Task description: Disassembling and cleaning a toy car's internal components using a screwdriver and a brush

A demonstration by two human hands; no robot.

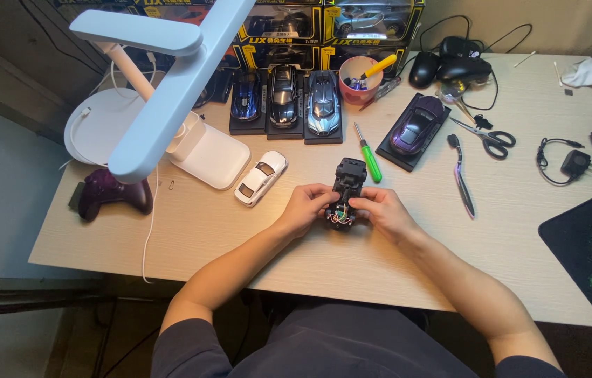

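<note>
together both hands, left hand (304, 205) and right hand (383, 210), grip the black toy car chassis (346, 192).

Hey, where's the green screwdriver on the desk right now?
In the head view, the green screwdriver lies on the desk just right of the open toy car chassis, between it and the purple model car.

Hands: two, left hand (303, 207) and right hand (383, 210)
Model cars on black bases: four are counted
Loose white model car (260, 177): one
Opened black model chassis (347, 191): one
Screwdrivers with green handle (367, 154): one
Scissors (486, 136): one pair
Game controllers (108, 192): one
</note>
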